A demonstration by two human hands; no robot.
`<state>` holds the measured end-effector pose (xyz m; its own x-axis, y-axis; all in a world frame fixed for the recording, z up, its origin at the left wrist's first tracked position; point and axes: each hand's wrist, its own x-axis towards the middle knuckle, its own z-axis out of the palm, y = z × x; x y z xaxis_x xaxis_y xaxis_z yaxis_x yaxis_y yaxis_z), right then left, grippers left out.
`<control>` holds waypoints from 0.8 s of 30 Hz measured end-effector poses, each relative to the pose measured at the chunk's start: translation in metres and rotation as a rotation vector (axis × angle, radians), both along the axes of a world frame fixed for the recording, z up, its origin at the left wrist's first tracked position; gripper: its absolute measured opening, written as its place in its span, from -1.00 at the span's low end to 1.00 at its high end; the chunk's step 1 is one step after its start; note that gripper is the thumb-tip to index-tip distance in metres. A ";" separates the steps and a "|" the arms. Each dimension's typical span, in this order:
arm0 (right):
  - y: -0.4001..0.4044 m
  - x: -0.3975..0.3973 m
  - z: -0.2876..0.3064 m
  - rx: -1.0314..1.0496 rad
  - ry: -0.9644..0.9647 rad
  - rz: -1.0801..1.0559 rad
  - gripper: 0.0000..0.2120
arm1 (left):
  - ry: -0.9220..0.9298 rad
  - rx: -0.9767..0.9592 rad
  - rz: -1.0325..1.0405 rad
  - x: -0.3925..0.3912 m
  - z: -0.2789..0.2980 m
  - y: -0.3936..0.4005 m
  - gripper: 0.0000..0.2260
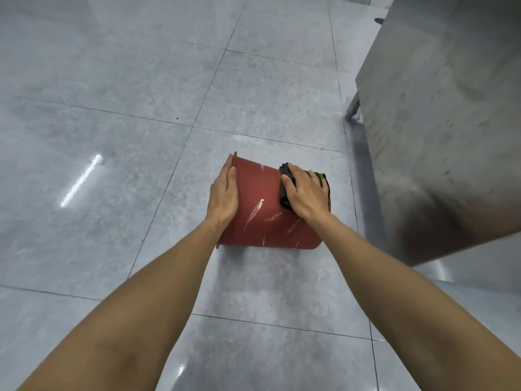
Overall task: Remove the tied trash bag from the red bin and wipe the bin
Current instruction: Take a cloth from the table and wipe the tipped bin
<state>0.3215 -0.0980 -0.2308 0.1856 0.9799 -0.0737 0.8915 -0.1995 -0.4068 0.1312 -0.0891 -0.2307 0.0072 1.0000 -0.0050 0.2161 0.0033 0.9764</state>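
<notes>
With the red bin (262, 210) lying on its side on the grey tiled floor (112, 108), just right of frame centre, both hands are on it. Rim end points to the left of the frame, base end to the right. Pale streaks and smears show on the upturned wall, mostly in its lower half.

Left hand (222, 193): fingers straight and together, palm flat against the bin's rim end, fingertips up at the rim's top edge. Holding nothing, just bracing.

Right hand (306, 193): fingers spread a little, laid flat over a dark cloth (286, 193) with a green edge, pressing it onto the bin's wall near the base end. Cloth sticks out to the left of the fingers and past the fingertips toward the right.

Both forearms are bare and run in from the bottom corners of the frame.

Stainless steel cabinet (439, 122) fills the right and upper right; one leg (353, 110) stands on the floor at its left edge. Bin sits near it, not touching.
</notes>
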 end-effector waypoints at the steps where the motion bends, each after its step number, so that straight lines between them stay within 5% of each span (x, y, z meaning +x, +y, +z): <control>1: 0.003 -0.003 0.000 0.006 -0.017 0.017 -0.50 | -0.002 0.008 0.000 0.000 0.000 0.000 -0.60; 13: -0.069 0.020 -0.031 0.287 -0.175 0.194 -0.43 | 0.110 0.079 -0.011 0.002 -0.003 -0.002 -0.61; 19: -0.031 0.020 -0.015 0.098 -0.080 -0.048 -0.41 | 0.098 0.067 0.011 0.000 -0.007 -0.018 -0.63; 24: 0.008 0.000 0.008 -0.040 -0.013 0.046 -0.50 | 0.091 0.006 -0.017 -0.003 -0.004 -0.023 -0.67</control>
